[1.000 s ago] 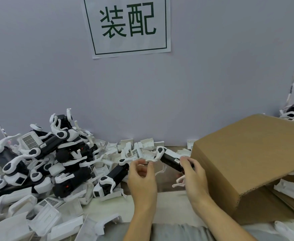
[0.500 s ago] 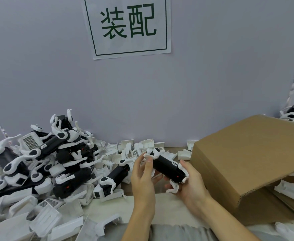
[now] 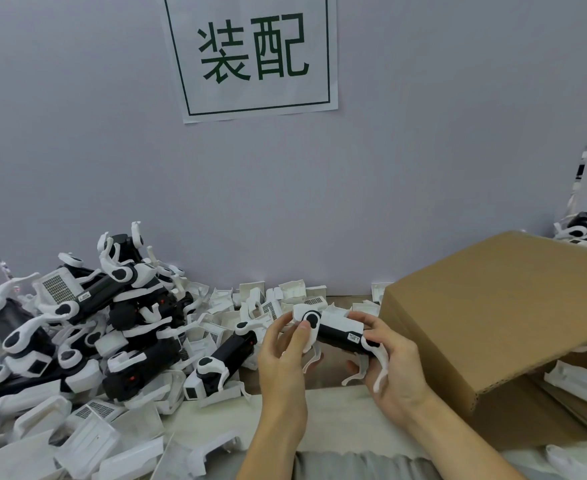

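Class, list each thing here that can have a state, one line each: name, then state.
black-and-white unit: held up between both hands.
left hand: grips the unit's left end.
right hand: grips the unit's right end from below.
cardboard box: tilted, white parts showing beneath its edge.
pile of units: heaped loosely at the left.
sign: hanging flat, upright.

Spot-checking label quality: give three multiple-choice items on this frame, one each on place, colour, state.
1. The cardboard box lies on which side of the black-and-white unit? A left B right C underneath
2. The wall sign has characters in? A red B dark green C blue
3. The unit is? A lying loose B inside the box C held by left hand and right hand
Key: 1 B, box fills the right side; 2 B, green strokes on white paper; 3 C, both hands' fingers curl round it.
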`<state>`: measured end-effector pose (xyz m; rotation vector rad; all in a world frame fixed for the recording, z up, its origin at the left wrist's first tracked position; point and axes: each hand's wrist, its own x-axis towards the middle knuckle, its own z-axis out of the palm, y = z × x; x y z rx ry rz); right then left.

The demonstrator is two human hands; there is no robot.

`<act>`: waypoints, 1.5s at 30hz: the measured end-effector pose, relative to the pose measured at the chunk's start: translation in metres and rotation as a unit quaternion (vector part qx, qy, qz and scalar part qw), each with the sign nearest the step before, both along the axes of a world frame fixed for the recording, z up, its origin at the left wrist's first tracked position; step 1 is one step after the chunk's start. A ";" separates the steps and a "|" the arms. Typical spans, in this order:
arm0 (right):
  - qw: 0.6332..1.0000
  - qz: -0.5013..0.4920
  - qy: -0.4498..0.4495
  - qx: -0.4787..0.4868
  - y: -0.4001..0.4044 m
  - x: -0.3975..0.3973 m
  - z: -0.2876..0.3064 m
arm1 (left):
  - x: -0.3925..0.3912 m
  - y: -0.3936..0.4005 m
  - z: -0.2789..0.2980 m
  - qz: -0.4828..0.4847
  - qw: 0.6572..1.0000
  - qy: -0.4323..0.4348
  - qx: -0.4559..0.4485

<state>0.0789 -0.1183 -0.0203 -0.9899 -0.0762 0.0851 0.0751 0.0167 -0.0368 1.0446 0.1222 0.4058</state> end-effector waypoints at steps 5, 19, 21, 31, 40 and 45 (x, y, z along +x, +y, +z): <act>0.977 -0.020 -0.057 -0.205 0.000 0.003 -0.001 | 0.005 0.004 -0.003 0.046 0.998 0.023 -0.026; 0.785 0.009 -0.175 -0.594 -0.013 -0.010 0.023 | -0.001 0.005 -0.001 0.034 0.999 -0.001 -0.004; 0.814 0.001 -0.148 -0.561 -0.021 -0.011 0.033 | -0.004 0.001 0.000 0.003 1.000 -0.001 0.028; 0.998 -0.012 0.004 -0.054 -0.068 -0.004 0.112 | 0.002 -0.002 -0.003 -0.059 0.996 0.056 -0.031; 0.960 -0.258 -0.016 0.110 -0.148 0.041 0.160 | 0.002 -0.001 -0.004 -0.072 0.995 0.069 -0.010; 0.957 -0.216 -0.049 -0.185 -0.077 0.026 0.108 | -0.001 -0.006 -0.001 -0.066 0.991 0.099 0.062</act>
